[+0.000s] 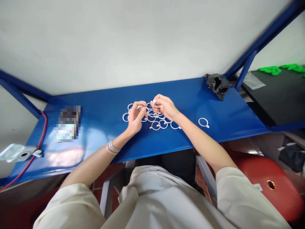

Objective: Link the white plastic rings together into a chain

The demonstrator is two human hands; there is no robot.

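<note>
Several thin white rings with small round tabs (156,126) lie in a loose, overlapping cluster on the blue table (102,111). My right hand (165,106) pinches a white ring (158,106) above the far side of the cluster, its tab showing at the fingertips. My left hand (137,117) hovers at the cluster's left side, thumb and index finger loosely curled with a gap between them. Its other fingers are partly hidden. A single white ring (203,122) lies apart on the right, beyond my right forearm.
A crumpled black plastic bag (218,85) sits at the back right. On the left are a pixelated phone-like object (68,124), a white camera-like device (22,153) and a red cable (44,127). Blue frame bars (247,68) rise at the sides. A red stool (264,178) stands at right.
</note>
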